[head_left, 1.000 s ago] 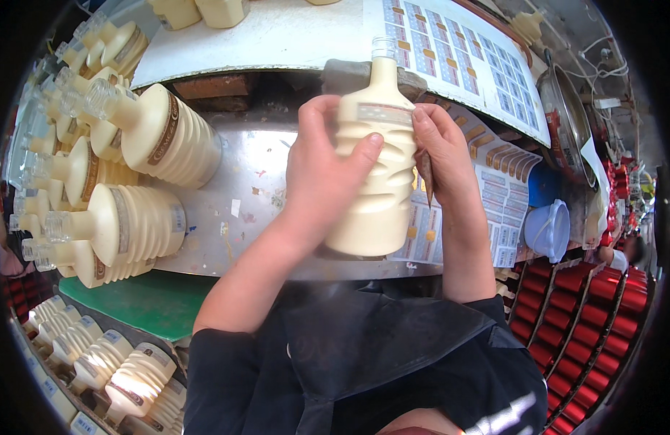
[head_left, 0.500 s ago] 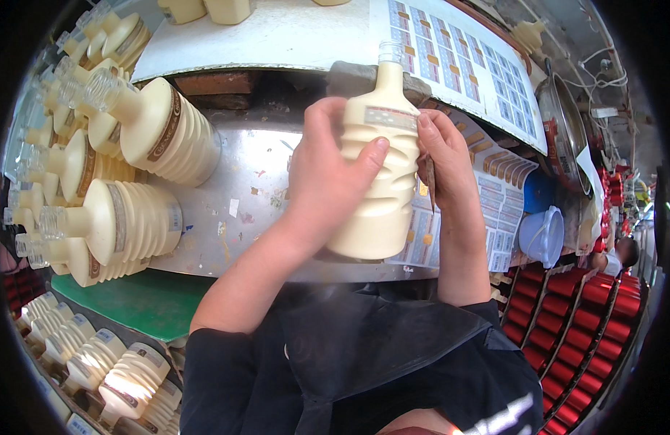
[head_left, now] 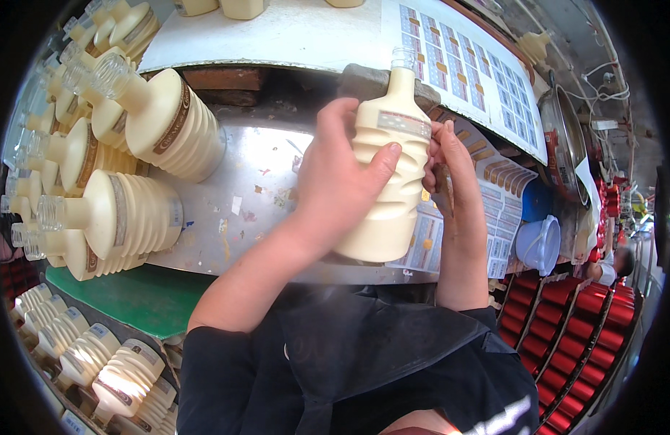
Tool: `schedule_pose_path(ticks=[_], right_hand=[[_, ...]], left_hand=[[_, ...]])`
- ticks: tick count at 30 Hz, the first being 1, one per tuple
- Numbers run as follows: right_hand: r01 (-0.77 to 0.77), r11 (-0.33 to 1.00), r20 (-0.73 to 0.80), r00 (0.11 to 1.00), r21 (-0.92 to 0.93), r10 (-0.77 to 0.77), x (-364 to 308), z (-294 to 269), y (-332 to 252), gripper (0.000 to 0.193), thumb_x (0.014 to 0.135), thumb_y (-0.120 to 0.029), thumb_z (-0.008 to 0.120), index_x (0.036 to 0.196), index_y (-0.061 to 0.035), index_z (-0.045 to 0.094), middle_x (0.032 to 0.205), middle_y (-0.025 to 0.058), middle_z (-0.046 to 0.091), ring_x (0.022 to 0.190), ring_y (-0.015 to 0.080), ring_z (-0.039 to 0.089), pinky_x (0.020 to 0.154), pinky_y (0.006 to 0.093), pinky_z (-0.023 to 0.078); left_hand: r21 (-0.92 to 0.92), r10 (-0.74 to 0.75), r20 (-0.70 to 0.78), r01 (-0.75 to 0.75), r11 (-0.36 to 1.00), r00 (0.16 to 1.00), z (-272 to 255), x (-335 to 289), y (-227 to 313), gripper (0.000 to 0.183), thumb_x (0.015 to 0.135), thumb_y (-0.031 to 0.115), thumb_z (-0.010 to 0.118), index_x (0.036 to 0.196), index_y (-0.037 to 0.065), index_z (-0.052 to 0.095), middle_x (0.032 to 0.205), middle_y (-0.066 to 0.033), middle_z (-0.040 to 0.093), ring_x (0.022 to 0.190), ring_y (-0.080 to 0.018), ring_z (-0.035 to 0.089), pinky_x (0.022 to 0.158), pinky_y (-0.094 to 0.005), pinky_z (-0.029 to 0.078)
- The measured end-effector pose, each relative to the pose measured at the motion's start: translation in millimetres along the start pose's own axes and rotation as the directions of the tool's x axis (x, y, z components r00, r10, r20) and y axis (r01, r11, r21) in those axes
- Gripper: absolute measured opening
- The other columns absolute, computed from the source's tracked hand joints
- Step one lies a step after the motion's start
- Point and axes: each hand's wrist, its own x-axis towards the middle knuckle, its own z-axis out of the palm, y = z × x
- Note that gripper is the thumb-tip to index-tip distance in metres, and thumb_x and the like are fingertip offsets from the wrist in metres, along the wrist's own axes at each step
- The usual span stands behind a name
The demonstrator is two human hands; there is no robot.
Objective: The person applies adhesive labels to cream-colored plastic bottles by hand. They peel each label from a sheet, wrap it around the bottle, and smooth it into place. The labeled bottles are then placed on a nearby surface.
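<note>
A cream bottle (head_left: 382,228) with a clear threaded neck and wavy grooved sides stands tilted before me, neck pointing away. My left hand (head_left: 335,174) wraps round its left side, thumb across the front. Near the shoulder, a grey patterned label (head_left: 405,123) runs round the bottle. At the label's right end is my right hand (head_left: 454,163), fingers curled close to the bottle's side. A thin brownish piece shows within its fingers, too hidden to name.
Several cream bottles (head_left: 177,134) crowd the left of the metal table (head_left: 266,217). Printed label sheets (head_left: 451,58) lie on the white board ahead, more at right. A pale blue bucket (head_left: 539,245), stacked red cylinders (head_left: 567,341) and a distant person are to the right. More bottles (head_left: 128,377) lie lower left.
My right thumb has lifted off the label's end and now points up beside the bottle. My left hand keeps its hold. The whole view has shifted slightly.
</note>
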Motion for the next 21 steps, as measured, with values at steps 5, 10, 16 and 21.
schedule_pose_path(ticks=[5, 10, 16, 21], right_hand=[[-0.069, 0.997, -0.106, 0.992, 0.039, 0.073, -3.3, 3.8, 0.8, 0.049, 0.109, -0.043, 0.046, 0.114, 0.0005, 0.067, 0.069, -0.0032, 0.051, 0.048, 0.0062, 0.043, 0.041, 0.0221, 0.029], [-0.088, 0.995, 0.065, 0.994, 0.043, 0.085, -7.8, -1.8, -16.1, 0.035, 0.105, -0.025, 0.050, 0.113, 0.0031, 0.070, 0.079, -0.0006, 0.060, 0.059, 0.0071, 0.052, 0.048, 0.0221, 0.037], [0.003, 0.996, 0.058, 0.998, 0.094, -0.009, -17.5, 0.0, -19.0, 0.042, 0.100, -0.012, 0.051, 0.135, 0.0071, 0.062, 0.072, -0.0039, 0.056, 0.055, 0.0025, 0.045, 0.049, 0.0183, 0.034], [0.035, 0.994, 0.083, 0.996, 0.101, -0.044, -11.1, -4.0, -8.7, 0.037, 0.101, -0.014, 0.053, 0.130, 0.0042, 0.066, 0.076, -0.0047, 0.060, 0.059, 0.0016, 0.047, 0.052, 0.0176, 0.035]], left_hand=[[-0.031, -0.040, 0.022, 0.040, 0.999, 0.999, -1.4, 0.3, -1.6, 0.069, 0.090, 0.027, 0.076, 0.140, -0.003, 0.039, 0.127, -0.0267, 0.062, 0.116, -0.0405, 0.065, 0.100, -0.0461, 0.051], [-0.330, -0.131, 0.115, 0.162, 0.930, 0.985, -2.0, 2.1, -8.7, 0.060, 0.096, 0.018, 0.067, 0.144, -0.001, 0.037, 0.138, -0.0204, 0.056, 0.126, -0.0288, 0.058, 0.108, -0.0394, 0.046], [-0.593, -0.177, 0.200, 0.263, 0.761, 0.964, 1.0, -2.2, -11.9, 0.053, 0.102, 0.012, 0.056, 0.148, 0.000, 0.032, 0.146, -0.0166, 0.048, 0.132, -0.0225, 0.050, 0.113, -0.0362, 0.041], [-0.523, -0.183, 0.124, 0.221, 0.823, 0.975, 5.6, -3.3, -4.4, 0.055, 0.102, 0.014, 0.059, 0.148, 0.000, 0.032, 0.143, -0.0154, 0.050, 0.129, -0.0213, 0.052, 0.111, -0.0366, 0.042]])
